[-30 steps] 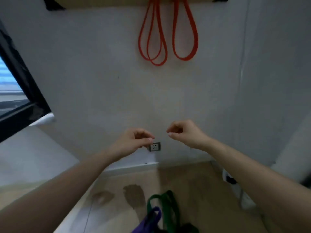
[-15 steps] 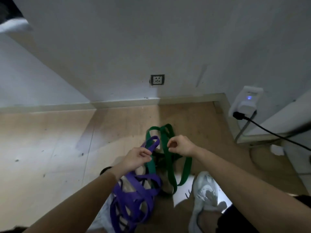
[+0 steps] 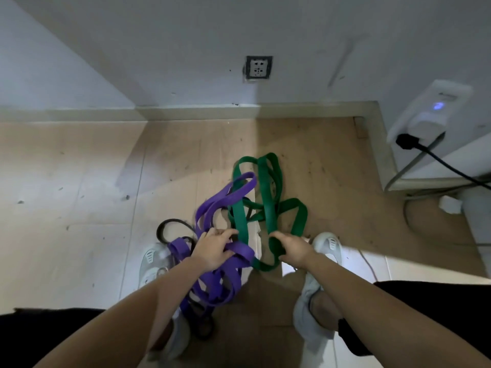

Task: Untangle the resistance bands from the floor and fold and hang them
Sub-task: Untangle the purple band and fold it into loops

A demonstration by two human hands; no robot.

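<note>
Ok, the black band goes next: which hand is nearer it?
Left. The left hand sits just right of the black band, on the purple band; the right hand grips the green band, farther right.

text: none readable | labels: none | brands: none | numbers: none | signs: none

purple band [image 3: 220, 200] looped in a heap, green band [image 3: 265, 187] tangled beside it (overlapping), thin black band [image 3: 172, 220] underneath
</note>
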